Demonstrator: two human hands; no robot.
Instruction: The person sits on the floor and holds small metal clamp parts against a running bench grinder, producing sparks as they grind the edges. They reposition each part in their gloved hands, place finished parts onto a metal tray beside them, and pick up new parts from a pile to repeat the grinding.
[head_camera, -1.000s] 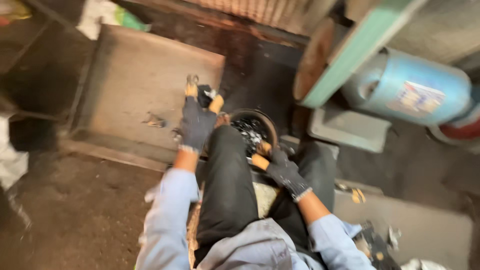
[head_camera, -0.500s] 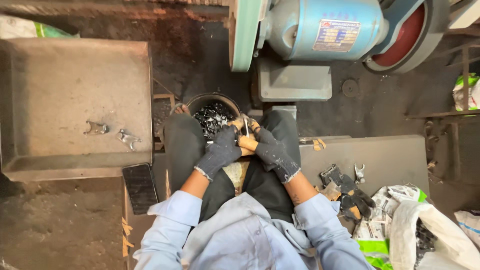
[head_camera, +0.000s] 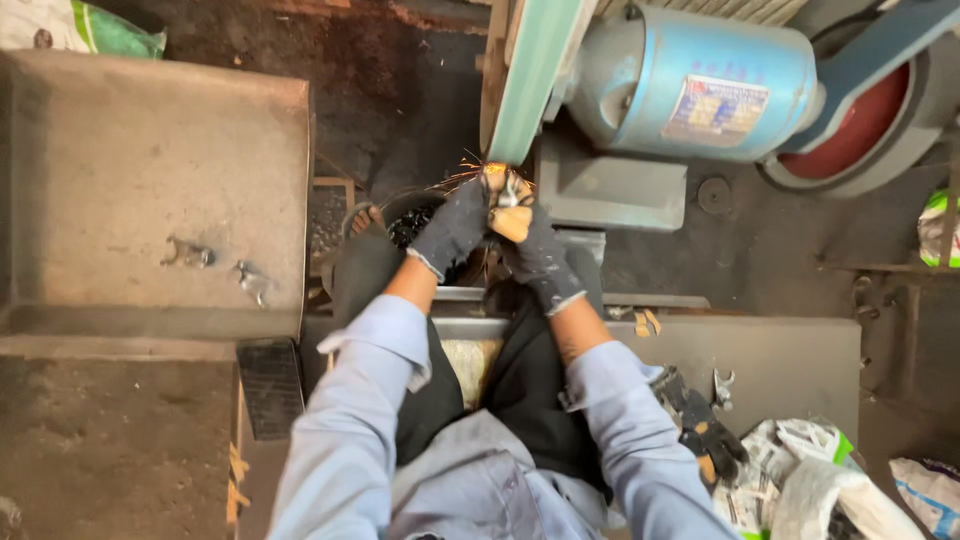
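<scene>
Both my hands wear dark gloves with orange fingertips. My left hand (head_camera: 452, 222) and my right hand (head_camera: 535, 252) are clasped together around a small metal part (head_camera: 506, 190), pressing it against the lower end of a green sanding belt (head_camera: 530, 90). Orange sparks fly off to the left at the contact point. The part is mostly hidden by the gloves. A dark round bucket (head_camera: 405, 215) holding several small dark pieces sits between my knees, just under my left hand.
A blue motor (head_camera: 700, 85) with a red wheel (head_camera: 850, 135) stands behind the belt. A large grey metal tray (head_camera: 120, 130) on the left holds two small metal parts (head_camera: 188, 253). Spare gloves (head_camera: 700, 425) and white sacks (head_camera: 810, 480) lie at lower right.
My hands rose from over my lap to the belt's end, carrying the part. Sparks now appear. The view tilted and came closer.
</scene>
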